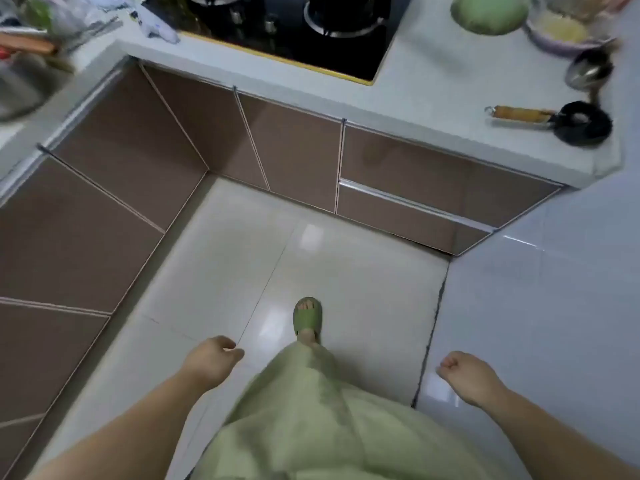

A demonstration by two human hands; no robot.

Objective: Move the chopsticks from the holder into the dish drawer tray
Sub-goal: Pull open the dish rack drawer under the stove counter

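Observation:
My left hand (pixel 213 358) hangs low over the floor with its fingers curled shut and nothing in it. My right hand (pixel 465 374) is also low, at the lower right, fisted and holding nothing. Two brown drawer fronts (pixel 415 216) with a metal handle strip sit closed under the right end of the counter. No chopsticks or holder can be made out; the blurred clutter at the far left of the counter (pixel 52 32) cannot be told apart.
A black gas hob (pixel 284 29) is set into the white counter (pixel 433 95). A small black pan (pixel 581 123), a ladle, a bowl and a green round object lie at the right. Brown cabinet doors line the left and back. My foot in a green slipper (pixel 307 315) stands on the tiled floor.

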